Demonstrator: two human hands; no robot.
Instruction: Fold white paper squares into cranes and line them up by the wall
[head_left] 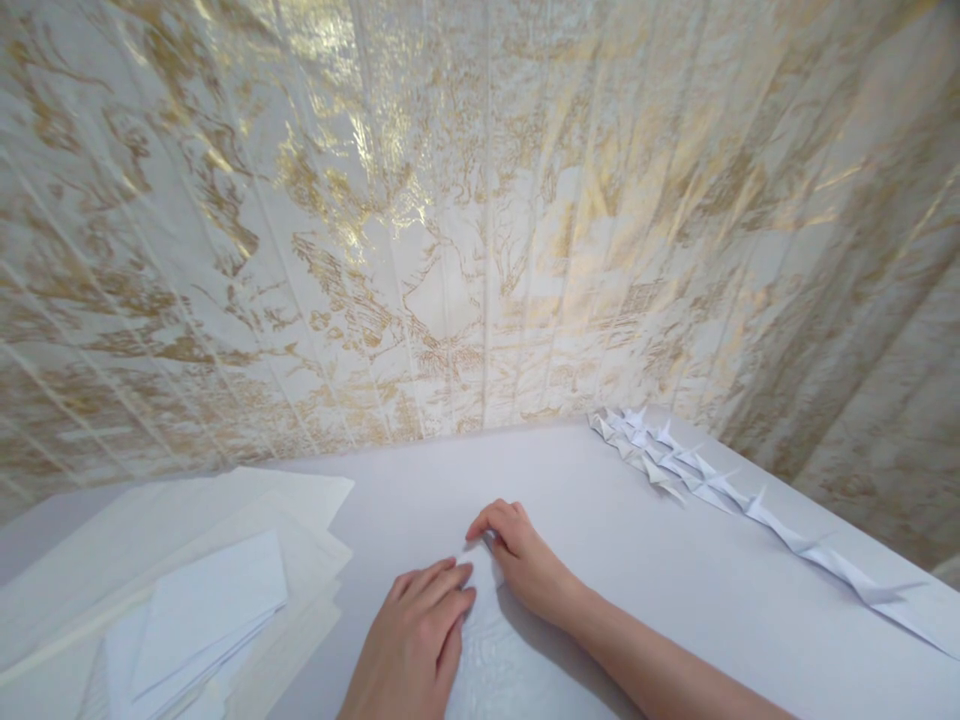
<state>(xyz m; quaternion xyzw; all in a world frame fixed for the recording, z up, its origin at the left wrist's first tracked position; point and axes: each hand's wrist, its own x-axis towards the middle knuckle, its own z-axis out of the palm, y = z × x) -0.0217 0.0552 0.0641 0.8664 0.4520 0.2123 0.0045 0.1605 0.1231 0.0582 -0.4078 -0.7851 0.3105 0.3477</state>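
A piece of white folded paper point(482, 562) lies on the white tabletop between my hands, partly covered by them. My left hand point(420, 625) rests over its left side, fingers stretched out and lying flat against the paper's edge. Curled around the far tip, my right hand point(517, 550) pinches the paper between thumb and fingers. The exact fold under the fingertips is hidden. Nearer to me, a wrinkled, shiny whitish surface point(499, 660) shows between my hands; I cannot tell whether it belongs to the same paper.
Large off-white sheets point(315, 510) fan out at the left, with a stack of smaller white paper point(217, 600) on top. Several folded white paper cranes point(720, 485) stand in rows along the table's right edge. A gold-patterned curtain point(450, 250) hangs behind the table point(465, 470).
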